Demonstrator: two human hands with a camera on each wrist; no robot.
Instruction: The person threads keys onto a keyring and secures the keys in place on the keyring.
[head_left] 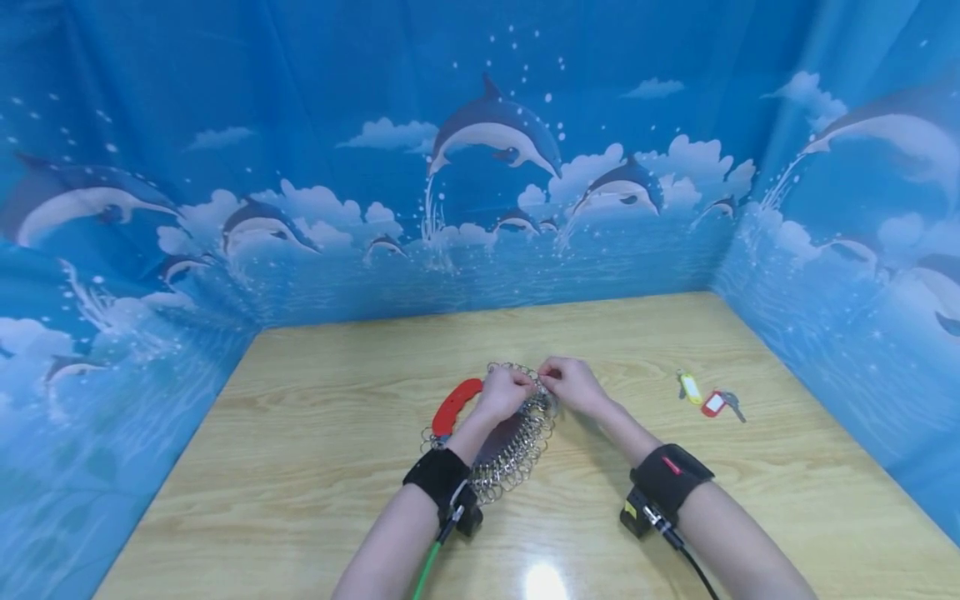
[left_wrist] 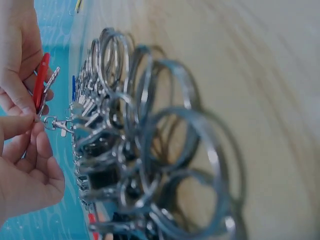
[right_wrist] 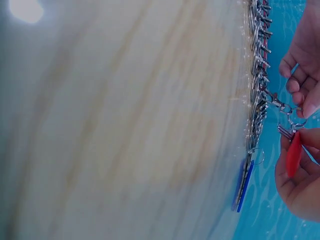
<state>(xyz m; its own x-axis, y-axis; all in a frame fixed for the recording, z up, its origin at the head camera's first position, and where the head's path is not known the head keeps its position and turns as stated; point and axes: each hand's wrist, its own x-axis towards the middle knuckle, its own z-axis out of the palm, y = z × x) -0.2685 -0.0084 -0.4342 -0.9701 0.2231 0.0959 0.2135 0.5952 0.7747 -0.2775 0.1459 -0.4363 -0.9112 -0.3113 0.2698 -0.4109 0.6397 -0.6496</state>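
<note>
Both hands work at the far right rim of a large bunch of metal split rings and swivel clasps (head_left: 517, 458) on the table. My left hand (head_left: 504, 392) pinches a small ring at the end of a swivel clasp (left_wrist: 59, 124) raised from the bunch. Close beside it, my right hand (head_left: 573, 385) grips a red key tag (right_wrist: 294, 155) with a silver key (left_wrist: 52, 82) beside it. The fingertips of both hands meet at the small ring, which they partly hide. A curved red piece with small holes (head_left: 454, 407) lies at the bunch's left side.
To the right on the wooden table (head_left: 337, 392) lie a key with a yellow tag (head_left: 691, 389) and another with a red tag (head_left: 714, 404). A blue flat piece (right_wrist: 243, 186) sits at the bunch's edge. Blue dolphin-printed cloth (head_left: 337, 183) surrounds the table's back and sides.
</note>
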